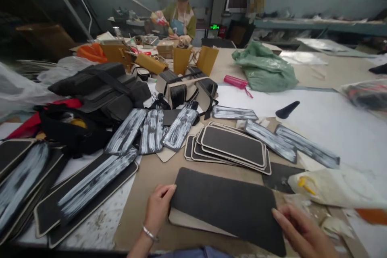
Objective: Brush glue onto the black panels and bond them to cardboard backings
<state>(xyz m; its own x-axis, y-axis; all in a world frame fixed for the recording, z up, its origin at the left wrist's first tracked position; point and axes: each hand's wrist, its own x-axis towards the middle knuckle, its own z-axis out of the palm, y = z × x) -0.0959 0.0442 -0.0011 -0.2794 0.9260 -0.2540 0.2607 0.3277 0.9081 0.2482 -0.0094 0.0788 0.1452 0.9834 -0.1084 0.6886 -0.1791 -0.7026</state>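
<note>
A black rectangular sheet hangs between my two hands, tilted over a pale-edged panel on the brown board. My left hand pinches its left edge between thumb and fingers; a silver bangle circles that wrist. At the opposite end, my right hand grips the sheet's right edge. Just beyond lies a stack of black panels with cream borders. Around it are strips smeared with white paste, among them one strip to the left and another strip to the right.
More bordered panels lie at left, near black bags. A green plastic bag, a pink pouch and mustard bags stand farther back. A white plastic bag sits at right. Another person works across the table.
</note>
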